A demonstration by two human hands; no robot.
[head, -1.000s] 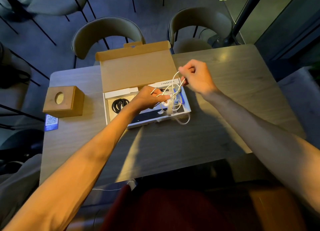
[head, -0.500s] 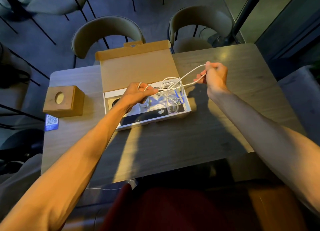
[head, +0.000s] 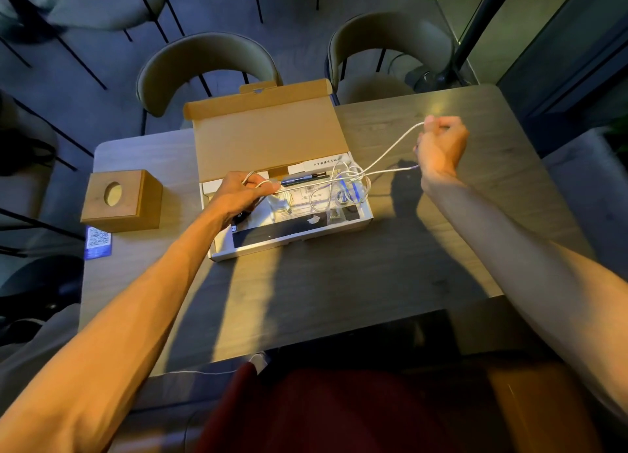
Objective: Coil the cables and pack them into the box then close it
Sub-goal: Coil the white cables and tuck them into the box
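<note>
A thin white cable [head: 390, 146] is held stretched between both grips, just above the centre of the frame. The left grip [head: 241, 194] is closed on part of it over the left half of a shallow white cardboard box [head: 289, 245], whose brown lid [head: 268, 139] is raised toward the upper frame. The right grip [head: 441, 146], right of the box and lifted above the grey wood-grain bench [head: 339, 282], is clenched on two strands of the cable. Loose loops are seen tangled over the box's right half. A wooden cube with a round hole [head: 119, 201] is seen at centre left, with a blue QR-code card [head: 98, 241] just below it.
</note>
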